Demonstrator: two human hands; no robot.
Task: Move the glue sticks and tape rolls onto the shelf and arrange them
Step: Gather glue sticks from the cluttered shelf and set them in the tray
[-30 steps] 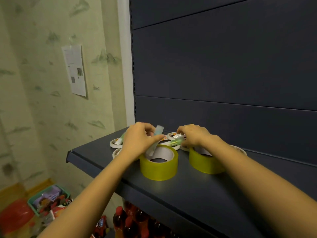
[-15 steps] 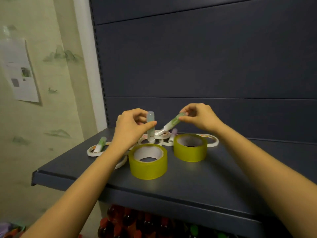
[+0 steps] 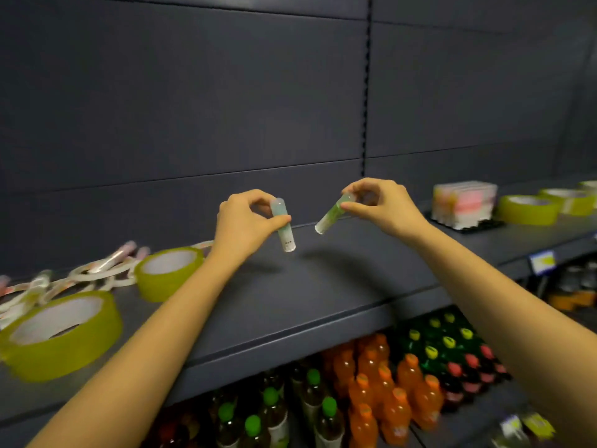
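Observation:
My left hand (image 3: 247, 221) pinches a pale green glue stick (image 3: 284, 227), held nearly upright above the dark shelf (image 3: 323, 286). A second green glue stick (image 3: 332, 215) tilts down to the left, pinched by my right hand (image 3: 378, 202). Both sticks hang in the air over a bare stretch of shelf. Two yellow tape rolls (image 3: 61, 331) (image 3: 166, 271) lie flat at the left. Behind them sit several thin white tape rings (image 3: 100, 273) with more glue sticks among them, blurred.
At the far right of the shelf stand a pink and white pack (image 3: 463, 202) and more yellow tape rolls (image 3: 528, 208). The dark back panel (image 3: 226, 108) rises behind. Below the shelf are rows of drink bottles (image 3: 381, 383) with orange, green and red caps.
Both hands have lifted a glue stick each off the pile and carried them rightward along the shelf. My view has swung right, so the tape rolls now lie at the left.

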